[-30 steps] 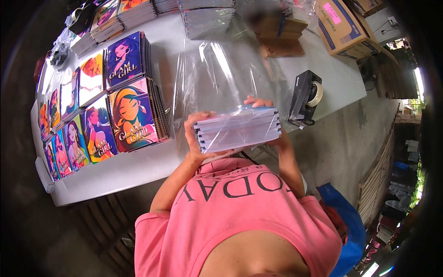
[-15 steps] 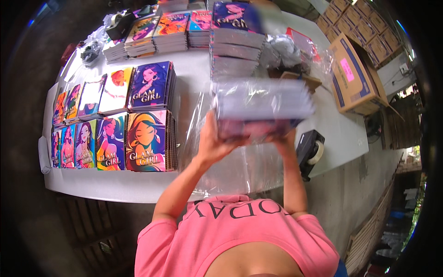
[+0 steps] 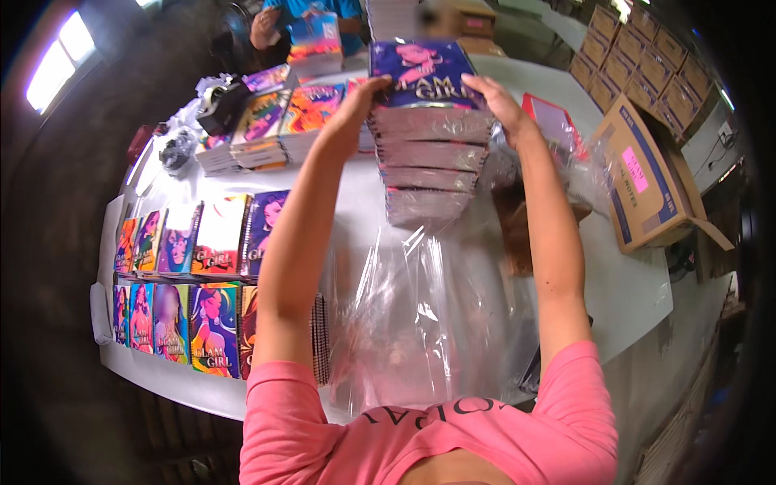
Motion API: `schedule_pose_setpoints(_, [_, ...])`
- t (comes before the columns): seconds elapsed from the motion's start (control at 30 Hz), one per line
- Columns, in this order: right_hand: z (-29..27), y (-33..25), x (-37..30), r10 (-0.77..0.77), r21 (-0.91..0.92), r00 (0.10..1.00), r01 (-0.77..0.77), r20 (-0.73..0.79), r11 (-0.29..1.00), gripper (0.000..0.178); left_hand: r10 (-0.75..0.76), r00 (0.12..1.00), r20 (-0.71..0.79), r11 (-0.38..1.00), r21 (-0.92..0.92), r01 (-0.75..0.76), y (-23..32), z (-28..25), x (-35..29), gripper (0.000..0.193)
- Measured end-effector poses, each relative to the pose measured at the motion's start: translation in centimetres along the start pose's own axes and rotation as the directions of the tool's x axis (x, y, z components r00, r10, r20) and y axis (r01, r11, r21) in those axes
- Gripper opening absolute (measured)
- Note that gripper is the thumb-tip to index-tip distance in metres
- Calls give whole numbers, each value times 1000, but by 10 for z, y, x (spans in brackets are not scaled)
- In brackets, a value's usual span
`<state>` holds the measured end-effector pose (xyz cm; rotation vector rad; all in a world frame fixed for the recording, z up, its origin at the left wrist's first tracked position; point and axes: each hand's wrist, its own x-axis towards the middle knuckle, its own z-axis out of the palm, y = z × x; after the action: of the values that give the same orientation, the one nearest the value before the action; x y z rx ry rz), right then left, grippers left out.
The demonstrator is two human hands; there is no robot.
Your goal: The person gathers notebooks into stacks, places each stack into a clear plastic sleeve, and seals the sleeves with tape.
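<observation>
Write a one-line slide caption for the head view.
Both hands, left hand and right hand, grip a wrapped bundle of notebooks atop a stack on a white table.

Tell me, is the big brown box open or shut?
Open. The box on the table's right side has its flaps spread, one hanging off the edge.

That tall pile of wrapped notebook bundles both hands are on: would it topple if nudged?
Possibly. The stack of wrapped bundles is tall and narrow, so probably tippy. The glossy film wrap looks slippery, so layers might slide. It likely feels heavy: the left hand and right hand steady it together.
</observation>
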<state>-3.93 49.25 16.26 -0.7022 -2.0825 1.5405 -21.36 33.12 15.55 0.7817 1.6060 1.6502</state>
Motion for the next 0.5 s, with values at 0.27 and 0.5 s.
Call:
schedule_pose_setpoints(0.27, [-59,51,-96,-300,-127,951,289,-78,949,43,493,843,-216,870,137,-473,-94,29,-141,51])
schedule_pose_setpoints(0.5, [20,115,-244,151,-180,988,-152,-19,972,30,254,862,439,625,606,-493,-263,34,-303,82])
